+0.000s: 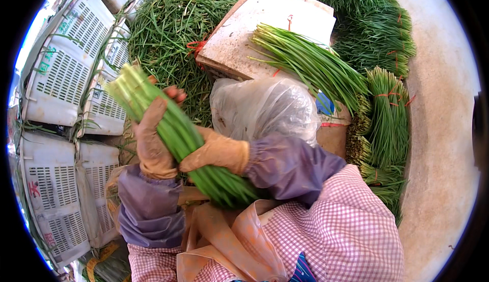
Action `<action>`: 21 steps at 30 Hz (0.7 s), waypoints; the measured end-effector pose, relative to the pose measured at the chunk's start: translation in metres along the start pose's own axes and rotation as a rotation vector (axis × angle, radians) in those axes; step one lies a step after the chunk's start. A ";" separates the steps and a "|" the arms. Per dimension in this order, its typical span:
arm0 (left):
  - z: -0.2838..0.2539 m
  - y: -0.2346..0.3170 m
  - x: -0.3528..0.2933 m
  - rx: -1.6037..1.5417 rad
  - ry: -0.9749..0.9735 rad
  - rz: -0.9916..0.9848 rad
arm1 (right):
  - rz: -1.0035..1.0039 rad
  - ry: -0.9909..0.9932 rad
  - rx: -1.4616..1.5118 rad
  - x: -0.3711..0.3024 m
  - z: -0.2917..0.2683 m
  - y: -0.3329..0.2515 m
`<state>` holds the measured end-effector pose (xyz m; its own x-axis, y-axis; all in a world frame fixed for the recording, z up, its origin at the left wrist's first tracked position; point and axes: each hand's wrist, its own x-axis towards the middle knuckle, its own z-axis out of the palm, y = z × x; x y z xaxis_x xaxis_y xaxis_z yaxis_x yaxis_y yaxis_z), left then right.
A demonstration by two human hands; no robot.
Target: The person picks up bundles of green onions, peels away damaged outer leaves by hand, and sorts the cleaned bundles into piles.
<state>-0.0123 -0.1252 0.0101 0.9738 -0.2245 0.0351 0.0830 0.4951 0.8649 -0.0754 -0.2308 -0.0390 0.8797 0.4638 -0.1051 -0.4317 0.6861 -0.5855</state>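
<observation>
A thick bunch of garlic chives (175,129) slants across in front of me, pale cut ends at the upper left and green leaves toward my lap. My left hand (153,147), in a tan glove with bare fingertips showing, is wrapped around it below the pale ends. Farther down the stems, my right hand (220,152), also gloved, grips the same bunch. The leaf end is blurred. On a white board (275,9) beyond my hands lies a loose spread of chives (305,58), its leaves drooping over the right edge.
Red ties (196,48) hang at the board's left corner, beside a large heap of loose leaves (178,15). A clear plastic bag (265,109) covers something before the board. Tied chive bundles (389,121) line the right side; white slotted crates (56,86) stand at left.
</observation>
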 end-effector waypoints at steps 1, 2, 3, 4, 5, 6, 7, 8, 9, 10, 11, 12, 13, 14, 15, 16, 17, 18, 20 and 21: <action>0.019 -0.001 0.004 0.085 0.001 -0.061 | 0.139 0.072 -0.051 -0.016 0.001 -0.026; 0.023 -0.003 0.013 0.148 -0.102 -0.149 | 0.280 0.142 -0.102 -0.032 -0.002 -0.051; 0.028 -0.004 0.022 0.211 -0.204 -0.232 | 0.267 0.135 -0.173 -0.043 -0.021 -0.064; 0.032 -0.005 0.030 0.349 -0.320 -0.202 | 0.186 0.142 -0.275 -0.055 -0.032 -0.081; 0.032 -0.010 0.034 0.433 -0.325 -0.228 | 0.105 0.150 -0.379 -0.067 -0.044 -0.098; 0.048 -0.010 0.038 0.387 -0.452 -0.256 | 0.044 0.240 -0.434 -0.081 -0.037 -0.128; 0.067 -0.012 0.044 0.337 -0.584 -0.286 | -0.013 0.341 -0.490 -0.096 -0.032 -0.158; 0.064 -0.029 0.054 0.404 -0.524 -0.400 | -0.043 0.431 -0.595 -0.102 -0.033 -0.178; 0.072 -0.042 0.064 0.388 -0.539 -0.399 | -0.078 0.508 -0.694 -0.117 -0.045 -0.200; 0.071 -0.053 0.072 0.542 -0.579 -0.531 | -0.065 0.678 -0.740 -0.124 -0.055 -0.215; 0.076 -0.064 0.079 0.687 -0.634 -0.667 | -0.162 0.775 -0.933 -0.132 -0.056 -0.229; 0.078 -0.080 0.087 0.684 -0.629 -0.669 | -0.295 0.687 -1.020 -0.138 -0.077 -0.241; 0.078 -0.098 0.094 0.738 -0.620 -0.751 | -0.427 0.589 -1.102 -0.139 -0.101 -0.247; 0.079 -0.110 0.100 0.791 -0.603 -0.834 | -0.459 0.671 -1.341 -0.136 -0.115 -0.247; 0.083 -0.120 0.106 0.786 -0.596 -0.841 | -0.486 0.759 -1.579 -0.131 -0.117 -0.245; 0.086 -0.129 0.111 0.671 -0.540 -0.885 | -0.336 0.884 -1.829 -0.123 -0.114 -0.237; 0.090 -0.138 0.117 0.556 -0.491 -0.923 | -0.342 0.945 -2.022 -0.119 -0.140 -0.220; 0.093 -0.157 0.123 0.459 -0.377 -0.971 | -0.139 0.973 -2.147 -0.112 -0.147 -0.208; 0.068 -0.186 0.143 0.337 -0.377 -1.047 | 0.092 0.942 -2.353 -0.090 -0.164 -0.174; 0.067 -0.189 0.148 0.214 -0.399 -1.129 | 0.137 0.923 -2.441 -0.088 -0.177 -0.157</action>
<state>0.1018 -0.3083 -0.1146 0.2397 -0.7006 -0.6721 0.7691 -0.2855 0.5719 -0.0495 -0.4783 -0.0801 0.9784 -0.2011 0.0478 -0.2046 -0.9751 0.0860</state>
